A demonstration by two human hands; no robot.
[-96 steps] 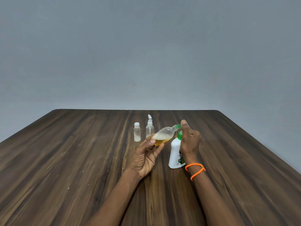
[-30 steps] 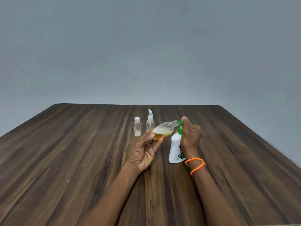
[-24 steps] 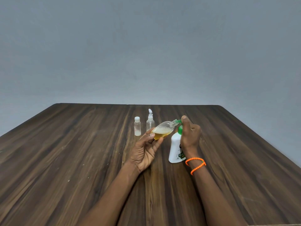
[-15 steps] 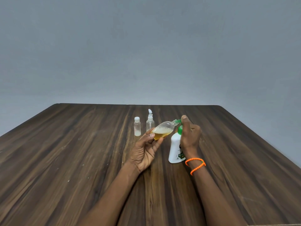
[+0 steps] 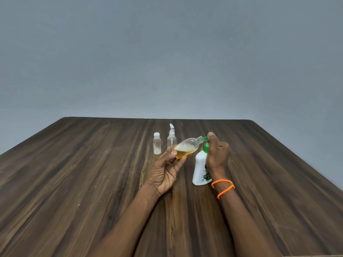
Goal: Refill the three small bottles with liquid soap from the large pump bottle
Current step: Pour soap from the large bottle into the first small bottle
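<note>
My left hand point(image 5: 168, 169) holds a small clear bottle point(image 5: 186, 148) tilted on its side, with amber soap and foam inside. Its open neck meets the green spout of the large white pump bottle point(image 5: 201, 168), which stands upright on the table. My right hand point(image 5: 216, 153) wraps the pump head, thumb on top pressing it. Behind them stand a small capped bottle point(image 5: 157, 143) with a little white liquid and a clear pump-top bottle point(image 5: 171, 138), both upright.
The dark wooden table point(image 5: 92, 182) stretches wide on both sides, with its far edge against a grey wall. An orange bracelet point(image 5: 222, 188) circles my right wrist.
Since 3.2 s ago the view has shifted slightly, so everything sits higher in frame. Over the last second the hands and bottles hold the same pose.
</note>
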